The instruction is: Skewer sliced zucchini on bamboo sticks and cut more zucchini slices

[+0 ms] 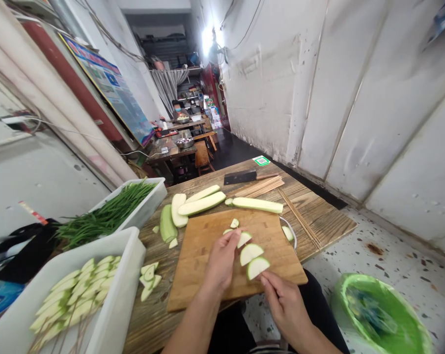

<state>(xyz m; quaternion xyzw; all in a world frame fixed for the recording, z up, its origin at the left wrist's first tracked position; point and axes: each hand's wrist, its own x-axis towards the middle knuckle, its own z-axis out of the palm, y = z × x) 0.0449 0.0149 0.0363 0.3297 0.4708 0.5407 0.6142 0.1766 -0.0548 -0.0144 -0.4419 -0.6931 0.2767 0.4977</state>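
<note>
Over the wooden cutting board (196, 268), several half-round zucchini slices (258, 268) sit in a row on a thin skewer, mostly hidden by them. My right hand (287, 300) is closed in a pinch at the near end of the skewer, just below the lowest slice. At the far end, my left hand (222, 258) is closed with its fingertips on the topmost zucchini slice (244, 239). A small zucchini piece (235, 223) lies on the board beyond my fingers. Peeled zucchini halves (202, 203) lie behind the board.
Left stands a white tub (132, 246) of skewered slices, with a tub of green chives (115, 209) behind. A cleaver (240, 177), bundled skewers (259, 188) and loose skewers (299, 219) lie beyond the board. Offcuts (149, 279) lie left; a green-lined bin (382, 314) stands right.
</note>
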